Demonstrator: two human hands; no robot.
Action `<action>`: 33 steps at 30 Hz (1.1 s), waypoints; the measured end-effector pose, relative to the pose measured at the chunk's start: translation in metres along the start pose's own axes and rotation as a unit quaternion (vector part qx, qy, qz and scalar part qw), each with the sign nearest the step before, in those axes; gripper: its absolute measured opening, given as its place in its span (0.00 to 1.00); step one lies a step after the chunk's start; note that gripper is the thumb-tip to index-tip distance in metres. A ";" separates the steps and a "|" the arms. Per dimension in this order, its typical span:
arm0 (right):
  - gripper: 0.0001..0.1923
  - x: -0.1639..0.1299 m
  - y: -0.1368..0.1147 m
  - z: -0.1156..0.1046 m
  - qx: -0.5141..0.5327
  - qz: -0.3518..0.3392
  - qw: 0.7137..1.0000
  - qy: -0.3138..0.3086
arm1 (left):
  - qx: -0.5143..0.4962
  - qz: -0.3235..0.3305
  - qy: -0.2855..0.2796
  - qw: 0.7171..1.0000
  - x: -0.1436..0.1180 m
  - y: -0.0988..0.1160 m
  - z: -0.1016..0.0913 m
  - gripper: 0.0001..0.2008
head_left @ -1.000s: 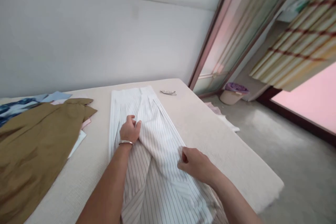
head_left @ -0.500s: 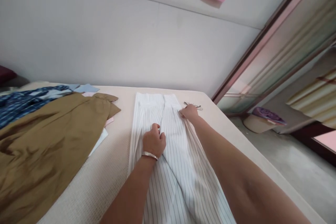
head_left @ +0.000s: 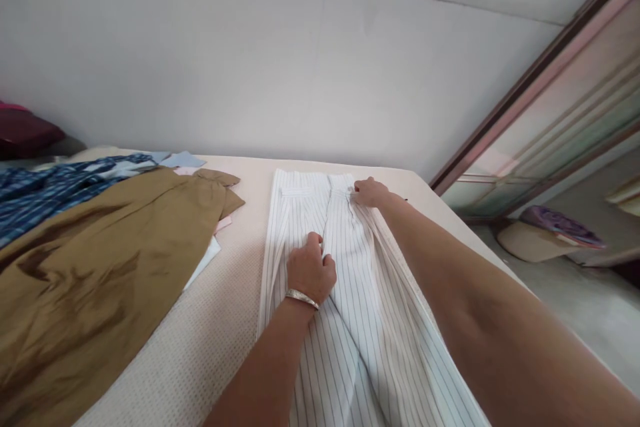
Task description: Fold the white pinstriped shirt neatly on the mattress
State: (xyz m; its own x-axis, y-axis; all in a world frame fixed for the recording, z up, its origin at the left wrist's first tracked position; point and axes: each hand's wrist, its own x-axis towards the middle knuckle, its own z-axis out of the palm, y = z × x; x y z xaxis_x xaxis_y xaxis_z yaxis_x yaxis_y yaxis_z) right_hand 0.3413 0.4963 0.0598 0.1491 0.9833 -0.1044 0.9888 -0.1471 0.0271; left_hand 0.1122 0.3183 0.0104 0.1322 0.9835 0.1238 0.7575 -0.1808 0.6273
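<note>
White pinstriped trousers (head_left: pixel 345 293) are laid out lengthwise down the middle of a cream bed (head_left: pixel 210 340), waistband at the 12 o'clock end near the wall (head_left: pixel 250 67), legs running back toward 6 o'clock under the person's arms.

Left hand (head_left: pixel 311 272), silver bracelet (head_left: pixel 301 298) on the wrist, is bunched up with the fingers curled, pinching a fold of the cloth around the crotch seam. Right hand (head_left: pixel 369 191) is stretched way out to the waistband at about 1 o'clock, fingers curled onto the top edge. Looks like it's gripping the fabric there, though I can't tell how firmly.

What could go sideways, I reckon: with one hand pinned mid-leg and the other tugging the waist, the stripes could skew and leave a diagonal crease, or the pinched fold gets pressed in. That long reach also drags the right forearm across the right leg, which could ruffle it.

Room-wise: the bed's right edge runs just beside the trousers from 1 to 4 o'clock, with bare floor (head_left: pixel 590 307) and a basket (head_left: pixel 545 237) beyond, so anything pushed that way slides off. At 9 o'clock there's a brown garment (head_left: pixel 100 267) with a blue patterned one (head_left: pixel 55 187) behind it, a strip of open mattress between them and the trousers. That's the only spare space.
</note>
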 end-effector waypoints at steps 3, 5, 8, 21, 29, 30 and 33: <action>0.14 -0.007 0.000 0.001 0.002 0.024 0.999 0.038 | -0.007 0.005 0.008 1.000 0.000 0.000 0.000 0.13; 0.14 -0.009 -0.003 0.006 0.010 0.035 0.996 0.077 | -0.015 0.002 0.015 1.000 -0.001 0.000 0.001 0.13; 0.13 -0.009 -0.007 0.018 0.054 0.028 0.988 0.140 | -0.018 -0.003 0.016 1.000 -0.001 0.000 0.002 0.13; 0.36 -0.090 -0.027 0.060 0.087 -0.083 0.984 0.128 | 0.075 0.179 0.018 0.981 -0.013 0.010 0.002 0.22; 0.41 -0.095 -0.031 0.057 0.086 -0.084 0.993 0.019 | 0.129 0.173 -0.013 0.976 -0.017 0.004 0.010 0.25; 0.41 -0.097 -0.032 0.054 0.086 -0.083 0.993 0.026 | 0.130 0.173 -0.012 0.976 -0.017 0.004 0.010 0.25; 0.41 -0.104 -0.039 0.054 0.082 -0.077 0.991 0.068 | 0.131 0.174 -0.012 0.976 -0.017 0.005 0.009 0.25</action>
State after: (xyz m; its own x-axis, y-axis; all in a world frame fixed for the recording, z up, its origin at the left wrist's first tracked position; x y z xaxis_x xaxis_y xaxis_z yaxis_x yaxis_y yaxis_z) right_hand 0.2878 0.3942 0.0164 0.0050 0.9992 0.0396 0.9899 0.0006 -0.1417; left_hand 0.1193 0.3005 0.0045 0.4239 0.8633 0.2740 0.8011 -0.4985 0.3313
